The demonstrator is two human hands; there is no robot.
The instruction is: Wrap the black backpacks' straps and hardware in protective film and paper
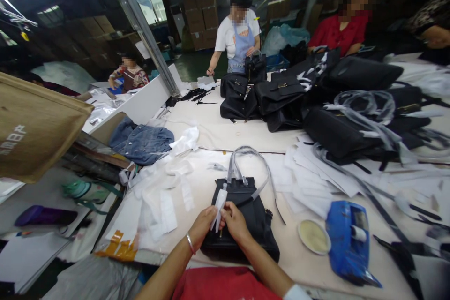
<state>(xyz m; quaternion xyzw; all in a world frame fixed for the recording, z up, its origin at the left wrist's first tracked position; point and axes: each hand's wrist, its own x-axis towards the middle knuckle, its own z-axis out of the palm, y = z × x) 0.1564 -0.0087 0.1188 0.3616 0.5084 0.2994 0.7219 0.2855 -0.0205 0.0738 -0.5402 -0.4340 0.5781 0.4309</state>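
Note:
A black handbag (251, 222) lies on the table in front of me, its handles (242, 161) wrapped in clear plastic and pointing away from me. Over the bag's left side, both hands grip a narrow white wrapping strip (221, 199), which appears to lie along a strap. My left hand (204, 226) pinches its lower left edge. From the other side, my right hand (234, 219) closes on the strip with thumb and fingers. A thin dark strap (276, 197) curves down right of the bag. What lies inside the strip is hidden.
Right of the bag are a round dish (314, 236) and a blue tape dispenser (348, 241). White paper sheets (309, 183) and a pile of black bags (337, 126) lie beyond. A denim garment (142, 140) is at left. A co-worker (239, 33) stands across the table.

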